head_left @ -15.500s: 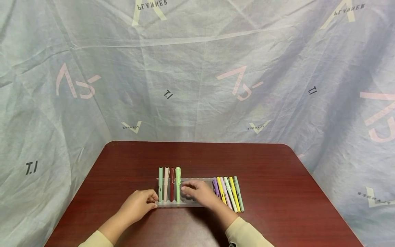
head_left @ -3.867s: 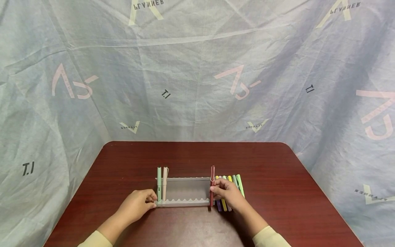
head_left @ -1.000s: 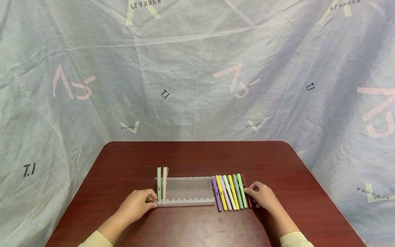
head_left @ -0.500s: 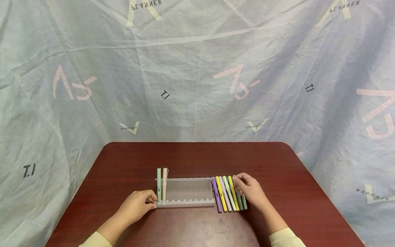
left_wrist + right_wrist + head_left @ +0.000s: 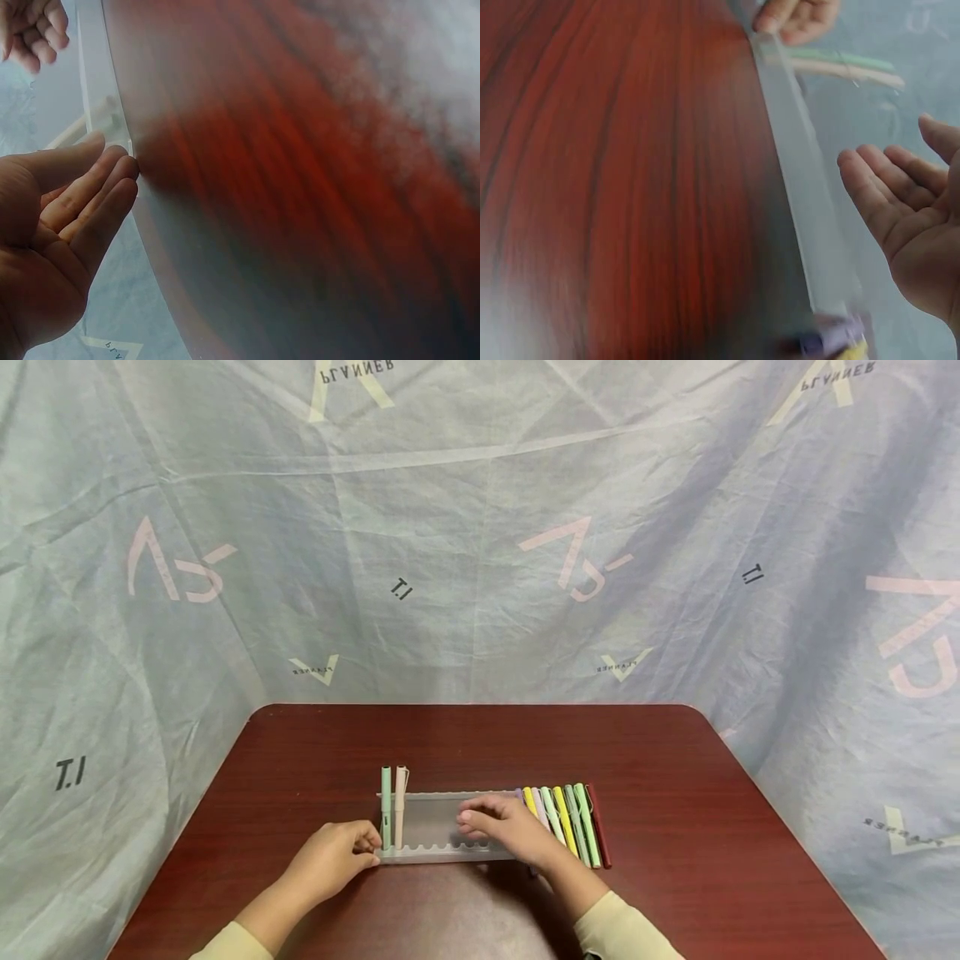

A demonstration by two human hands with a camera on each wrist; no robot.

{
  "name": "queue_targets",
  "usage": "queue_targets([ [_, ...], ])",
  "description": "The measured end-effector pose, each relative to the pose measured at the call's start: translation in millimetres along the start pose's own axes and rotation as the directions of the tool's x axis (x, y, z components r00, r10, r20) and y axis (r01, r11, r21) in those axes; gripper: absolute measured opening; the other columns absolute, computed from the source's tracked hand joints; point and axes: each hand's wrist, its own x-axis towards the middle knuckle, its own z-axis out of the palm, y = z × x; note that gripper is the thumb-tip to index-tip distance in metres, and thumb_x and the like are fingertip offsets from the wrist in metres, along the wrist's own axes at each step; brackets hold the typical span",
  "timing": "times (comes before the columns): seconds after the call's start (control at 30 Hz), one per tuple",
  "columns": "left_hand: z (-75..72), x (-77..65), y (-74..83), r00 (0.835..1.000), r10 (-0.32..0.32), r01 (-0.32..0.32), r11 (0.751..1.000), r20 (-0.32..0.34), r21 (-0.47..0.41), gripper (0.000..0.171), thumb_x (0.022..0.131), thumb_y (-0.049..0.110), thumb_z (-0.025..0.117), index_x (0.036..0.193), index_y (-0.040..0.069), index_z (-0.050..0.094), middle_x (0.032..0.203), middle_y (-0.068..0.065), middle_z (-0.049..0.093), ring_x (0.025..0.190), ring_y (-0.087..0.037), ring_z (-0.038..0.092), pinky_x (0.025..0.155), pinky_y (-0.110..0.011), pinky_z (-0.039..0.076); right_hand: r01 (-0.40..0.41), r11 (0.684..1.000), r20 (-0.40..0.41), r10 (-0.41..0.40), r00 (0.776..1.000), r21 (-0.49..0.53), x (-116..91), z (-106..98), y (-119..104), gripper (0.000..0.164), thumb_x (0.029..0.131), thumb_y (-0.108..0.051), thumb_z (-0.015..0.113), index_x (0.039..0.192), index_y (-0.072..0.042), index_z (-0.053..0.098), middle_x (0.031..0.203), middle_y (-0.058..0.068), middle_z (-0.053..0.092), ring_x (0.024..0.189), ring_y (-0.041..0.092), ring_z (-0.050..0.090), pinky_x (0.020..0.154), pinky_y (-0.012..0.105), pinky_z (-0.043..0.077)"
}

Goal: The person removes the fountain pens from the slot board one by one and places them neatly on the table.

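Observation:
My left hand [image 5: 333, 856] pinches the left end of a clear plastic pen tray [image 5: 450, 854] with notched long edges. At that end a mint green pen [image 5: 386, 806] and a pale pink pen [image 5: 401, 814] lie side by side in the notches. Over the right part of the tray hovers my right hand [image 5: 517, 831], fingers loosely bent and thumb apart, holding nothing; the right wrist view shows its bare palm [image 5: 922, 240]. It partly hides a purple pen [image 5: 829, 337] at the tray's right end.
Right of the tray several pens lie in a row on the dark red wooden table [image 5: 480, 743], among them a yellow pen [image 5: 566, 827], a light green pen [image 5: 587, 827] and, outermost, a dark red pen [image 5: 599, 831]. Printed grey cloth [image 5: 472, 568] hangs around the table.
Since the oldest frame, the light green and dark red pens have moved from the tray to the row's right end. My right hand released the red pen and swung left over the tray.

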Motion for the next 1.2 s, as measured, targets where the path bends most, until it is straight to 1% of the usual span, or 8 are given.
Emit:
queue_targets([
  [0.13, 0.1, 0.0, -0.1, 1.000, -0.003, 0.003, 1.000, 0.000, 0.000, 0.018, 0.079, 0.018, 0.081, 0.083, 0.025, 0.065, 0.080, 0.015, 0.069, 0.080, -0.004, 0.066, 0.072, -0.028, 0.053, -0.011, 1.000, -0.010, 0.011, 1.000, 0.024, 11.3, 19.2, -0.2, 0.043, 0.097, -0.029, 0.063, 0.126, 0.002, 0.061, 0.119, 0.023, 0.067, 0.107, 0.036, 0.067, 0.091, 0.042, 0.055],
  [0.33, 0.1, 0.7, -0.7, 1.000, 0.020, -0.020, 1.000, -0.015, 0.003, 0.019, 0.078, 0.017, 0.082, 0.083, 0.025, 0.065, 0.080, 0.015, 0.070, 0.078, -0.004, 0.066, 0.070, -0.026, 0.052, 0.014, 0.996, -0.014, -0.013, 1.000, 0.086, 25.0, 40.2, 0.3, 0.043, 0.096, -0.024, 0.064, 0.126, 0.007, 0.059, 0.121, 0.025, 0.065, 0.108, 0.040, 0.066, 0.090, 0.041, 0.055],
  [0.53, -0.9, 1.7, -1.1, 0.998, 0.045, -0.045, 0.999, -0.032, -0.006, 0.019, 0.077, 0.016, 0.082, 0.083, 0.023, 0.065, 0.080, 0.013, 0.070, 0.077, -0.003, 0.066, 0.068, -0.025, 0.052, 0.024, 0.996, -0.039, -0.021, 0.999, 0.083, 37.9, 56.6, -3.7, 0.042, 0.095, -0.023, 0.066, 0.125, 0.006, 0.061, 0.115, 0.019, 0.068, 0.104, 0.039, 0.067, 0.087, 0.040, 0.057],
  [0.8, -1.0, 2.5, -1.6, 0.999, 0.042, -0.042, 0.999, -0.032, -0.003, 0.019, 0.077, 0.015, 0.082, 0.083, 0.023, 0.066, 0.080, 0.012, 0.070, 0.077, -0.003, 0.066, 0.068, -0.025, 0.052, 0.012, 0.998, -0.060, -0.009, 0.998, 0.056, 47.8, 75.7, -10.0, 0.037, 0.094, -0.019, 0.066, 0.121, 0.005, 0.063, 0.109, 0.019, 0.070, 0.097, 0.037, 0.070, 0.081, 0.038, 0.058],
  [0.9, -0.7, 2.2, -1.2, 0.999, 0.033, -0.033, 0.999, -0.028, 0.001, 0.019, 0.077, 0.015, 0.082, 0.083, 0.024, 0.066, 0.080, 0.012, 0.070, 0.076, -0.003, 0.065, 0.068, -0.025, 0.052, 0.005, 0.999, -0.082, -0.001, 0.997, 0.042, 51.2, 82.8, -10.0, 0.032, 0.093, -0.019, 0.067, 0.115, 0.003, 0.066, 0.100, 0.017, 0.072, 0.090, 0.035, 0.072, 0.074, 0.036, 0.059],
  [1.0, -0.6, 1.9, -0.4, 1.000, 0.021, -0.021, 1.000, -0.018, 0.002, 0.019, 0.077, 0.016, 0.082, 0.083, 0.023, 0.066, 0.080, 0.013, 0.070, 0.077, -0.004, 0.065, 0.068, -0.026, 0.052, -0.008, 1.000, -0.126, 0.011, 0.992, 0.023, 54.2, 89.0, -8.4, 0.024, 0.090, -0.018, 0.070, 0.105, 0.001, 0.070, 0.087, 0.013, 0.072, 0.076, 0.029, 0.072, 0.066, 0.036, 0.058],
  [1.1, -0.5, 1.6, 0.2, 1.000, 0.011, -0.011, 1.000, -0.010, 0.003, 0.018, 0.077, 0.016, 0.082, 0.084, 0.023, 0.066, 0.081, 0.012, 0.070, 0.078, -0.004, 0.066, 0.069, -0.027, 0.052, -0.010, 1.000, -0.165, 0.013, 0.986, 0.016, 56.8, 93.4, -6.1, 0.018, 0.087, -0.016, 0.072, 0.094, 0.001, 0.070, 0.078, 0.008, 0.069, 0.069, 0.022, 0.068, 0.064, 0.037, 0.059],
  [1.2, -0.1, 1.3, 0.3, 1.000, 0.008, -0.007, 1.000, -0.007, 0.004, 0.018, 0.077, 0.017, 0.082, 0.084, 0.024, 0.066, 0.081, 0.013, 0.070, 0.078, -0.004, 0.066, 0.070, -0.028, 0.052, -0.009, 1.000, -0.194, 0.006, 0.981, -0.015, 58.7, 95.3, -3.8, 0.016, 0.086, -0.015, 0.074, 0.088, 0.000, 0.069, 0.074, 0.005, 0.067, 0.066, 0.019, 0.066, 0.061, 0.036, 0.059],
])
